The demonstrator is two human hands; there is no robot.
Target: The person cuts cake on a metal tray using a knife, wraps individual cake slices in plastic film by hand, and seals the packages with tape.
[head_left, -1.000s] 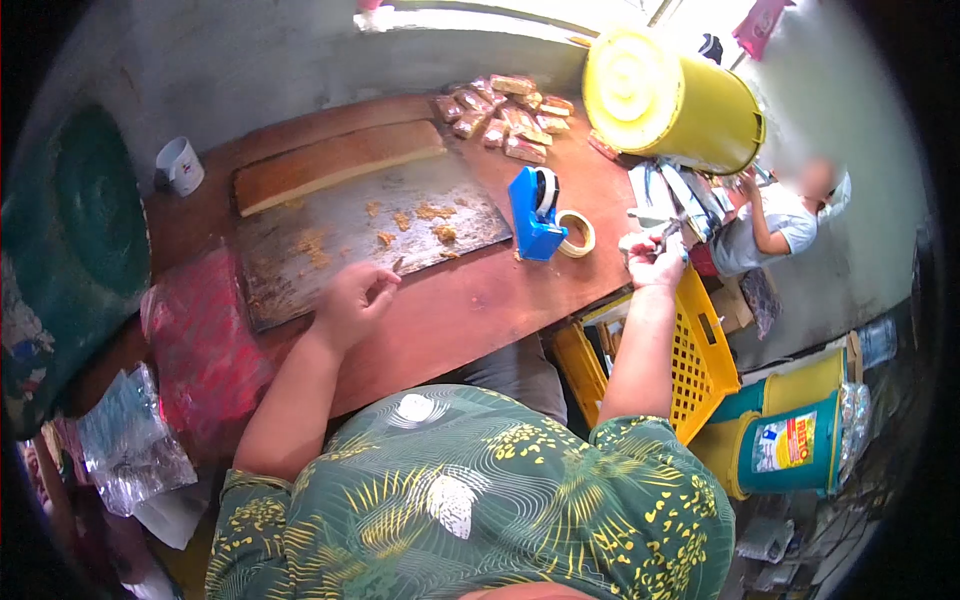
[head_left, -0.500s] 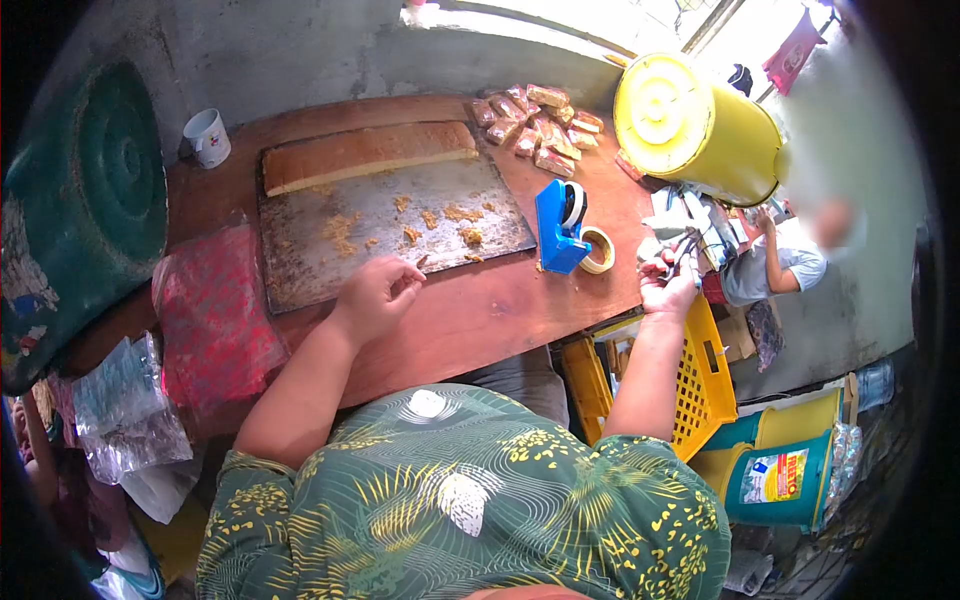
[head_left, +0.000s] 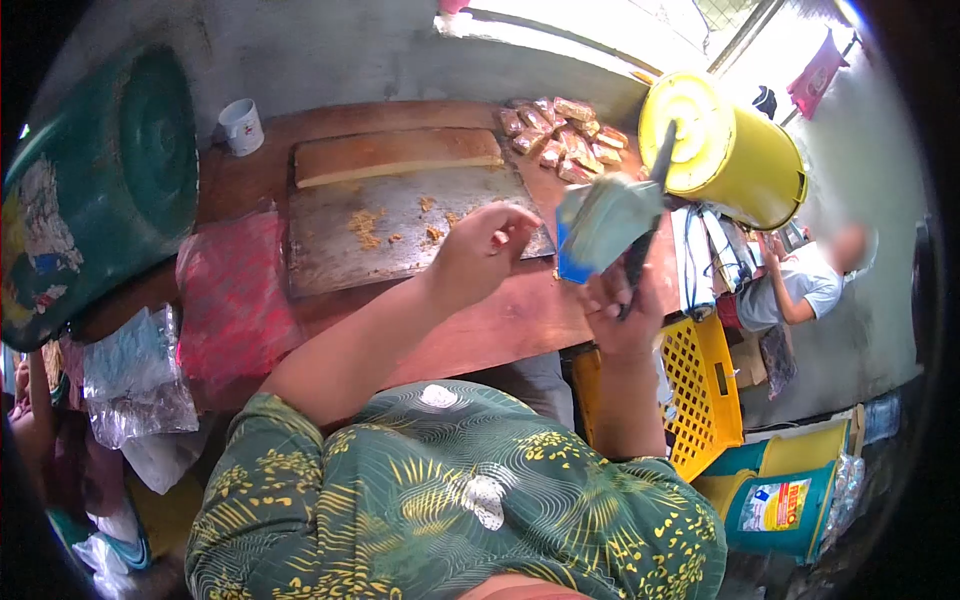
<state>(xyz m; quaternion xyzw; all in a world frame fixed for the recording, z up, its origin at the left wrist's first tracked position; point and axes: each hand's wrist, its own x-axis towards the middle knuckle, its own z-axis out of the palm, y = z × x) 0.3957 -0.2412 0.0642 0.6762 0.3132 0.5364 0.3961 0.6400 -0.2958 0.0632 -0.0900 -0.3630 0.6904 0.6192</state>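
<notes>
My right hand (head_left: 625, 310) is closed around a long dark knife (head_left: 660, 165), its narrow end pointing up. A pale greenish flat bundle (head_left: 612, 222), smeared by motion, is in the same hand; its kind is unclear. My left hand (head_left: 485, 250) hovers over the right front part of the baking tray (head_left: 400, 205), fingers loosely bent and apart, with nothing visible in them. A long slab of brown-topped cake (head_left: 400, 155) lies along the tray's back, with crumbs (head_left: 365, 228) in front. Behind the bundle, the blue tape dispenser (head_left: 573, 262) is mostly hidden.
Several wrapped cake pieces (head_left: 565, 135) lie at the table's back, beside a yellow bucket (head_left: 735, 150). A white mug (head_left: 241, 127) and red cloth (head_left: 235, 295) are left. A yellow crate (head_left: 705, 395) stands below right. Another person (head_left: 800, 285) is at the far right.
My right hand has moved left from the table's right end, bringing up the knife and pale bundle. My left hand has risen and moved right. The view has shifted slightly.
</notes>
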